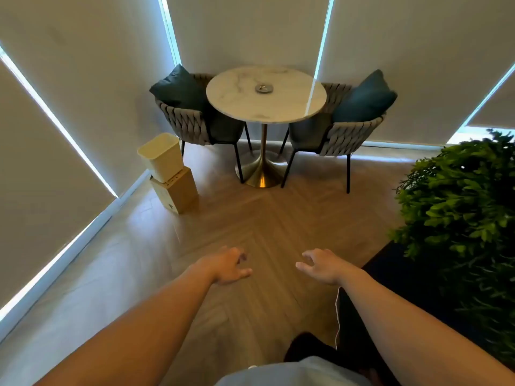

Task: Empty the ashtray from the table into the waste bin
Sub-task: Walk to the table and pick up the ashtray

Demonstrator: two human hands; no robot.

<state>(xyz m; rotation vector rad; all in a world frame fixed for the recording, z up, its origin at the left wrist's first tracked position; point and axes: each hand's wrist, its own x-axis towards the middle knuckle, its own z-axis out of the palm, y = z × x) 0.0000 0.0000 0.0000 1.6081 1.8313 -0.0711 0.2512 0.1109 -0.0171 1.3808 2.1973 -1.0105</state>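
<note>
Both the left hand [228,265] and the right hand [320,264] hang empty over the floor, fingers loosely spread. Well ahead, the ashtray [264,88] sits mid-table [242,101], its contents too small to read. The waste bin [162,156] stands left, interior hidden.

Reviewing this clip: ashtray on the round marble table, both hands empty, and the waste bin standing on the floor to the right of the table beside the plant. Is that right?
Not quite. The head view shows the waste bin to the left of the table, beside the left chair, not by the plant. The rest holds: the ashtray sits on the table, and the left hand and right hand are empty.
</note>
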